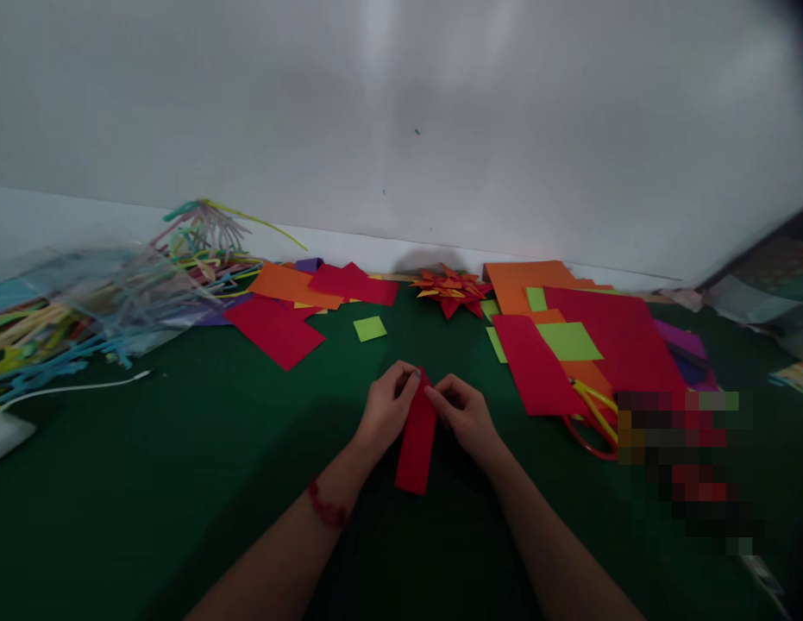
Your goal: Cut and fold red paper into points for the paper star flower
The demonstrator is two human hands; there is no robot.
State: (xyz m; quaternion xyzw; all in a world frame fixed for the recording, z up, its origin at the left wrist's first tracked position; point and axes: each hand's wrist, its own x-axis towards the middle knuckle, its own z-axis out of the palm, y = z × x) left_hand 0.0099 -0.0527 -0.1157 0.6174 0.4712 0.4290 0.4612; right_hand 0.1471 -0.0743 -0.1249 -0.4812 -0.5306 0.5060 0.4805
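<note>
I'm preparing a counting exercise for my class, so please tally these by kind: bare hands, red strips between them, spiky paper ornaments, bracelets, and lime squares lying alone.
Bare hands: 2 (left hand, right hand)
Red strip: 1
Spiky ornament: 1
Bracelet: 1
Lone lime square: 1
Total: 6

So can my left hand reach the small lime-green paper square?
Probably yes: the lime-green paper square lies just beyond your left hand, with only green tabletop showing between them. That hand is pinching the red paper strip, though, so it would likely need to let go first.
</note>
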